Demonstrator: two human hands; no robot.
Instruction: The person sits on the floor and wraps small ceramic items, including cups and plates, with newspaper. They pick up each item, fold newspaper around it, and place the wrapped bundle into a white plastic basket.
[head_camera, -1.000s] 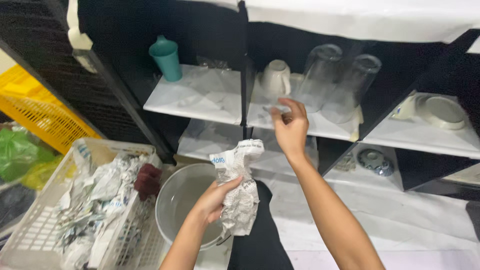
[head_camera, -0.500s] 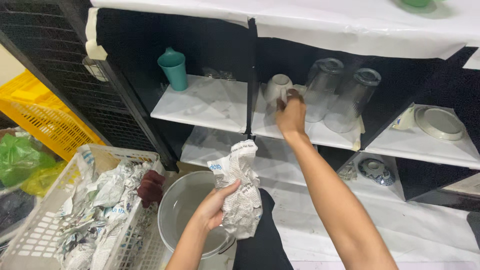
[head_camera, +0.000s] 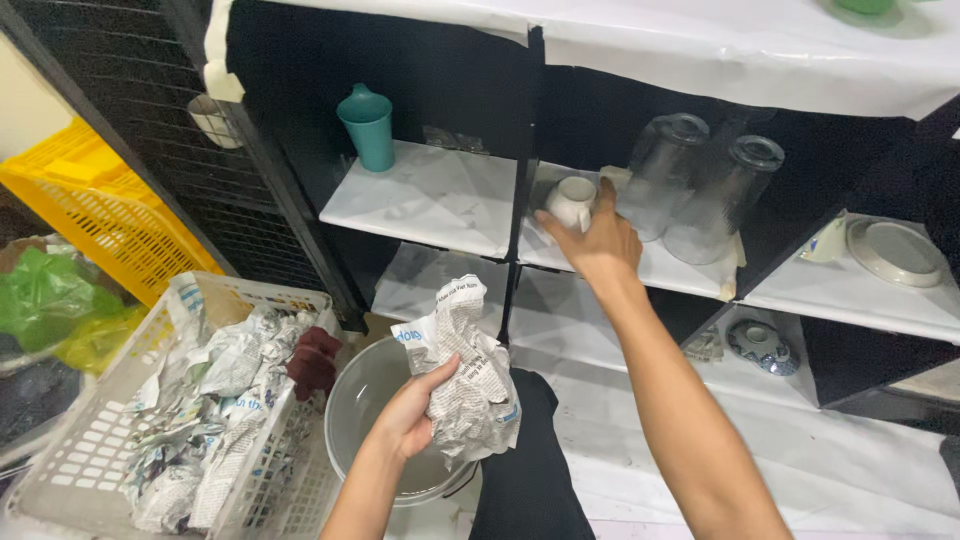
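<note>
Black shelving with white marble-patterned shelf boards fills the upper half of the frame, topped by a white cover. Right hand, at centre frame, reaches into the middle compartment with its fingers closed around a small white cup that sits at the shelf's left end; whether the cup is lifted off the board cannot be told. Two clear glass jars, inverted and tilted, lean just right of the hand on the same shelf. Left hand, lower centre, has its grip pinched on a crumpled sheet of newspaper, held above a grey round basin. A teal cup stands upright alone in the upper-left compartment, well apart from the white cup. At far right, a shallow plate lies on a shelf, and a blue-patterned dish lies in the compartment below. A white plastic basket at lower left holds more crumpled newspaper; a yellow crate and a green bag lie at the left edge.
</note>
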